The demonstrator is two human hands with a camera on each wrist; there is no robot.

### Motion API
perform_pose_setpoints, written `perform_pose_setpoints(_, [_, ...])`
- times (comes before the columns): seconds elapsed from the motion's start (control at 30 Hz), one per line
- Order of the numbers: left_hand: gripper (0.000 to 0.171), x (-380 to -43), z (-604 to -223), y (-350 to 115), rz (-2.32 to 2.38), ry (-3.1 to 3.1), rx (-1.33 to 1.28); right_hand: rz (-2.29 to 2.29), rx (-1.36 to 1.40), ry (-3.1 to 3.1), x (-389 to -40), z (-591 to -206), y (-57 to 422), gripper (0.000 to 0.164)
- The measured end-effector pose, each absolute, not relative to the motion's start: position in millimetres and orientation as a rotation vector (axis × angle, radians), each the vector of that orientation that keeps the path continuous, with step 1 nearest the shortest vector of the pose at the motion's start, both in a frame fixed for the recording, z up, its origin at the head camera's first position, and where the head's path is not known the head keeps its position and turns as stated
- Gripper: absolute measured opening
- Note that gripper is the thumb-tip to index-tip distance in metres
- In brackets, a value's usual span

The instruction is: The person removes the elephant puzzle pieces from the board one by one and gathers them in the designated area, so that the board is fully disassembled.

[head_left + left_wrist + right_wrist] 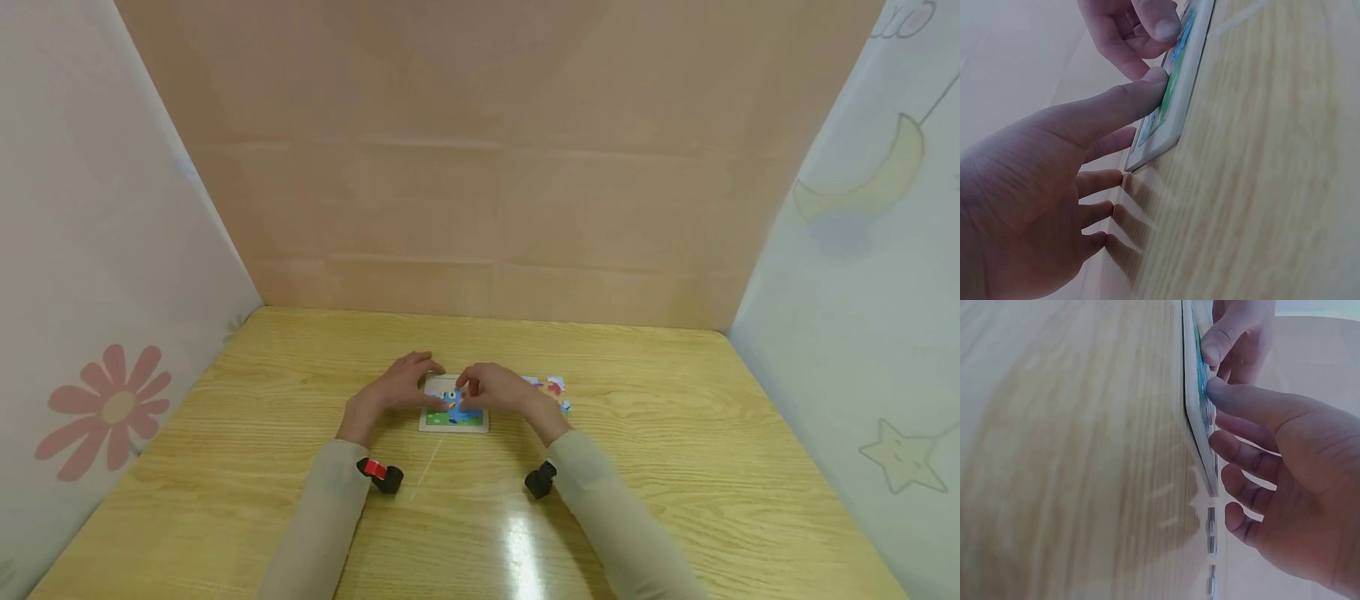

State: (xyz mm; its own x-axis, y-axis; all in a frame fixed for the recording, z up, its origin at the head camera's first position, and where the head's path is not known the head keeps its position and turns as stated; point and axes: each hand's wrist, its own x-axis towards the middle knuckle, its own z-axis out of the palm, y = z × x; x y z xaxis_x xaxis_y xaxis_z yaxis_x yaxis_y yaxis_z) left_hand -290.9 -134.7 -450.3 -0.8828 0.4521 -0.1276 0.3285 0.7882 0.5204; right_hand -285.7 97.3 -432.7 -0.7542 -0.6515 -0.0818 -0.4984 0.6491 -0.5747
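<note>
A small jigsaw puzzle in a pale tray [431, 428], showing a blue cartoon animal on green, lies on the table. My left hand [402, 382] is at its left side. In the left wrist view the left thumb [1155, 76] rests on the picture, and the other fingers are spread, straight, down by the tray's edge and the tabletop. From the right, my right hand [498, 388] reaches over the tray. Its thumb [1217, 390] touches the picture in the right wrist view, with the other fingers loosely bent alongside. Both hands partly cover the puzzle.
Loose colourful puzzle pieces [555, 387] lie to the right of the tray, partly behind the right forearm. The wooden table [645, 500] meets a tan backdrop [495, 208] behind and decorated panels at both sides. A black camera mount sits at each wrist.
</note>
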Motion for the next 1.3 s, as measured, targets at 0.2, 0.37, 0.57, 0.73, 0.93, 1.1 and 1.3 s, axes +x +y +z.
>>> perform_pose_setpoints(0.2, [0.068,-292,-451,-135,0.735,2.732,0.62,-0.686,-0.891,2.621,-288,-434,94,0.037])
perform_pose_setpoints(0.37, [0.061,-290,-450,-136,0.735,2.733,0.625,-0.681,-0.85,2.601,-289,-433,91,0.036])
perform_pose_setpoints(0.57, [0.052,-288,-448,-137,0.727,2.741,0.618,-0.697,-0.842,2.592,-290,-433,88,0.035])
perform_pose_setpoints(0.73, [0.052,-289,-448,-136,0.733,2.739,0.614,-0.791,-0.826,2.575,-288,-433,87,0.037])
perform_pose_setpoints(0.93, [0.052,-290,-449,-136,0.732,2.744,0.612,-0.856,-0.827,2.558,-283,-434,88,0.037])
perform_pose_setpoints(1.1, [0.053,-290,-450,-136,0.728,2.745,0.602,-0.913,-0.885,2.554,-282,-437,92,0.03])
perform_pose_setpoints(1.3, [0.053,-290,-449,-135,0.739,2.748,0.586,-1.007,-0.921,2.603,-281,-441,98,0.021])
